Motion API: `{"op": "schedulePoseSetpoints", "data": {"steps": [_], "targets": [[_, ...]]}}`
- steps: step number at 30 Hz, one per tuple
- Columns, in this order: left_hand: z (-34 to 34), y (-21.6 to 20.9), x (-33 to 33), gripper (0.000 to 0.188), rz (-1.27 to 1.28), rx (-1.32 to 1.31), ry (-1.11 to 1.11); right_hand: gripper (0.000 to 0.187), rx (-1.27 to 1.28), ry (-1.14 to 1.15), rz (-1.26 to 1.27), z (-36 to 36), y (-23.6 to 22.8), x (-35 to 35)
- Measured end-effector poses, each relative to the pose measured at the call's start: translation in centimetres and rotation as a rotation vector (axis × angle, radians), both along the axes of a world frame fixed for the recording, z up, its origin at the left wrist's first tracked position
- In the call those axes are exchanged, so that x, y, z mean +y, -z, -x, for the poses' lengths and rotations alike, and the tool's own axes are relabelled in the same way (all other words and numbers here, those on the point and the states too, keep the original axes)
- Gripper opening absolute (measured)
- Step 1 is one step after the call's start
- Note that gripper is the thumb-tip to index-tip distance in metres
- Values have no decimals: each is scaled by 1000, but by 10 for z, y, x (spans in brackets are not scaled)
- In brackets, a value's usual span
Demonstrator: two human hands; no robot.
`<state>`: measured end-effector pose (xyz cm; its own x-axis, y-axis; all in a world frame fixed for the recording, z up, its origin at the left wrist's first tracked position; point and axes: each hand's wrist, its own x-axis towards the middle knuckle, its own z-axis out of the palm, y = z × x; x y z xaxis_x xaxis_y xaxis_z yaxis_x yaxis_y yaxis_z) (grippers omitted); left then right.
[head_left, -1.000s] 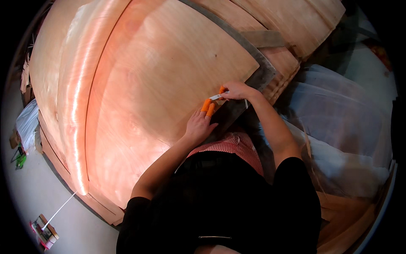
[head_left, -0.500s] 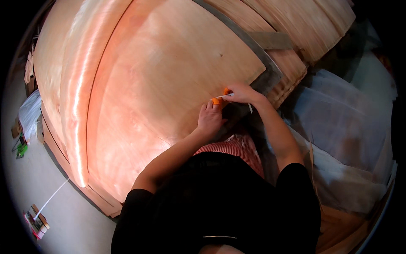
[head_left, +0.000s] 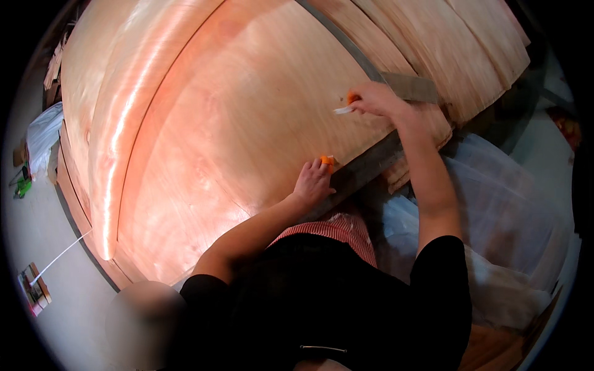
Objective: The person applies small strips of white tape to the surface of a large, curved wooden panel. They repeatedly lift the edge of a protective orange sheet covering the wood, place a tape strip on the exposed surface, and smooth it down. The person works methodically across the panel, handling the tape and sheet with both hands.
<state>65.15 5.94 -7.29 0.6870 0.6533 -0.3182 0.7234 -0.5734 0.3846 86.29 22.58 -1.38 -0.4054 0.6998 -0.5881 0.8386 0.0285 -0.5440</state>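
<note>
A large thin wood veneer sheet (head_left: 247, 117) lies in front of me, its right corner near a dark grey strip (head_left: 365, 167) along its edge. My left hand (head_left: 314, 183) rests at the sheet's near edge, thumb apart from the fingers, with an orange band (head_left: 327, 161) around a fingertip. Over the sheet's right part is my right hand (head_left: 376, 100), fingers pinched on a short white strip (head_left: 342, 110). Another orange piece (head_left: 352, 97) shows at its fingertips; whether it is worn or held is unclear.
More veneer sheets (head_left: 461, 49) are stacked at the far right, a short flat board (head_left: 411, 87) on them. Clear plastic sheeting (head_left: 501, 191) lies at right. A broom-like tool (head_left: 34, 290) is on the left floor. A blurred rounded shape (head_left: 145, 315) appears at lower left.
My right hand has moved up and away from my left hand, carrying the white strip over the sheet. The left hand stays near the sheet's edge. A blurred shape has appeared at lower left.
</note>
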Motion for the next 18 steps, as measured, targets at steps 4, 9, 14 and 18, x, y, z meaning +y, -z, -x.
{"op": "schedulePoseSetpoints", "data": {"steps": [4,9,14,18], "targets": [[22,-18,15,53,131,-141,-201,10,576,251,267,44,56,-17],[50,1,37,47,-231,-167,-326,11,371,330,396,76,67,-21],[31,-4,49,54,-274,-60,-361,14,245,126,183,75,72,-16],[19,-5,58,66,-166,36,-396,15,-5,20,-24,76,62,-17]]}}
